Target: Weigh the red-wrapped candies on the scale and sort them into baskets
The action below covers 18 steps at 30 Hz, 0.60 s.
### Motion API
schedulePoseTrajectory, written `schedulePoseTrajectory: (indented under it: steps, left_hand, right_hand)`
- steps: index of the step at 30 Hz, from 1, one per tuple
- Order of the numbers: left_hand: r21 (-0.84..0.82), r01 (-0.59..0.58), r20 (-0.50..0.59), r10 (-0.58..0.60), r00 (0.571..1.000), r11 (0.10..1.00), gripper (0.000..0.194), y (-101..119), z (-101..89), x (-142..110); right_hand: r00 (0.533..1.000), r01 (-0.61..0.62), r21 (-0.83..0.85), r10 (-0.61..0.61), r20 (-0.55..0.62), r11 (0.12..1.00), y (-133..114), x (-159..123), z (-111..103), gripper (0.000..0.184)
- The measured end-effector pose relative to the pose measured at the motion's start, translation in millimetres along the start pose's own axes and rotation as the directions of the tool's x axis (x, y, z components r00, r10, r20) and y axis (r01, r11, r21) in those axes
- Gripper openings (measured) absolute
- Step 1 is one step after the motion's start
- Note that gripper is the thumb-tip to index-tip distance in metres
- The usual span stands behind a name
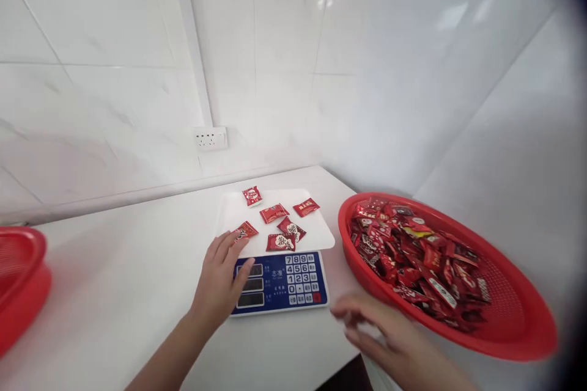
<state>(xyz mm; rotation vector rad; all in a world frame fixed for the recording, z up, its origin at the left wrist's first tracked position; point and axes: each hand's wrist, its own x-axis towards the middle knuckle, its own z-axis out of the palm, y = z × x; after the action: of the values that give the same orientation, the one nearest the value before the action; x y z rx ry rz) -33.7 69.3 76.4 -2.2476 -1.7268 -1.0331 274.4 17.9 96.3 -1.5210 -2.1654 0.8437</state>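
My left hand (224, 272) lies over the left side of a digital scale (270, 305), fingers stretched forward and thumb over its displays. Its fingertips reach a red candy packet (246, 230) on the white weighing tray (321, 235); whether they press on it I cannot tell. Several more red packets lie spread on the tray, among them one at the back (252, 196) and one at the front (281, 242). My right hand (380, 333), slightly blurred, hovers right of the keypad beside the red basket (527, 317), fingers loosely bent and apart, with nothing visible in them.
Red-wrapped candies (422, 263) are heaped in the basket on the right. Part of another red basket (22, 281) stands at the left edge. The white table (137, 256) meets a tiled wall (284, 104) with a power socket (211, 138).
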Motion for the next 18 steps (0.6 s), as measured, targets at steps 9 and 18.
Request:
schedulePoseTrajectory:
  steps: [9, 18]
  left_hand:
    - [-0.116, 0.096, 0.267, -0.063, 0.962, 0.989, 0.032, -30.8, -12.8, 20.1]
    - [-0.151, 0.063, 0.351, -0.006, 0.937, 0.987, 0.034, -42.1, -8.2, 38.2]
  right_hand:
    - [0.994, 0.045, -0.202, -0.063, -0.086, 0.978, -82.4, 147.1, 23.9, 0.038]
    - [0.962, 0.163, -0.091, -0.179, -0.208, 0.982, -69.5, 186.8, 17.9, 0.031]
